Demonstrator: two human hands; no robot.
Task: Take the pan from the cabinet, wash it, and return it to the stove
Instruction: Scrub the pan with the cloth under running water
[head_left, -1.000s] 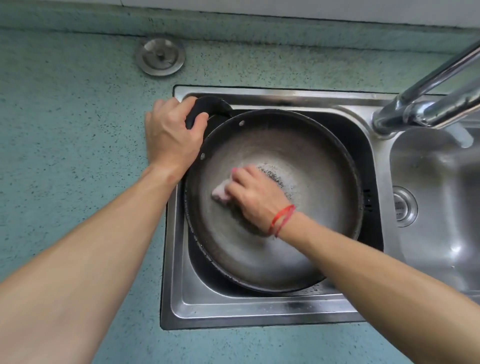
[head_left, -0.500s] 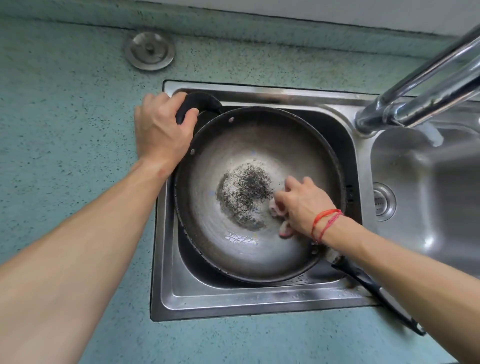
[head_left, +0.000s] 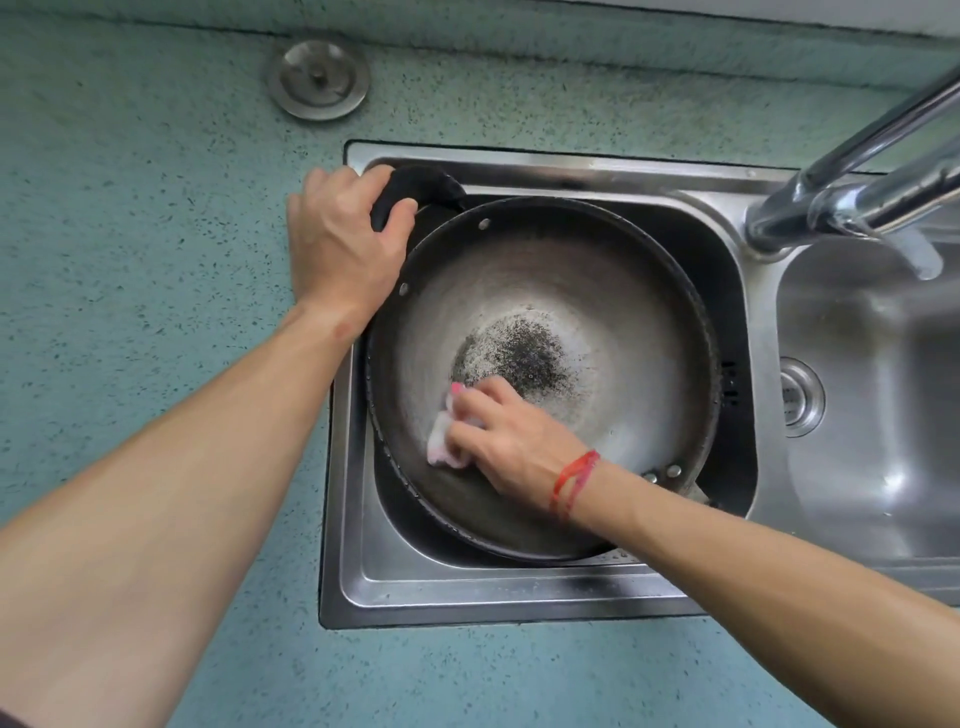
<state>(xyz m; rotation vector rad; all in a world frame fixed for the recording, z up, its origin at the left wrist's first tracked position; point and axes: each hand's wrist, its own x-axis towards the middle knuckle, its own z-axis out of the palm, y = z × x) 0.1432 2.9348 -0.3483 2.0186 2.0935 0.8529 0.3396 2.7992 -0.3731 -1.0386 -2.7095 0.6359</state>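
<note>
Head view is looking straight down on a teal speckled bench (head_left: 130, 260) with a steel double sink (head_left: 467, 587) set into it. A raised ledge of the same teal stone is running along the far edge, with a strip of pale wall above it. The pan (head_left: 597, 291) is sitting tilted in the left basin, nearly filling it, a dark gritty patch lying at the middle of its grey inside. The left hand (head_left: 343, 249) is gripping the pan's black handle (head_left: 421, 184) at the sink's far left corner, fingers wrapped tight around it. The right hand (head_left: 509, 436), a red string on its wrist, is pressing a pale pink cloth (head_left: 441, 436) against the pan's near inner wall, fingers curled over the cloth. A chrome tap (head_left: 852, 192) is reaching in from the right, over the divider. A round metal plug (head_left: 318, 79) is lying on the bench beyond the sink.
</note>
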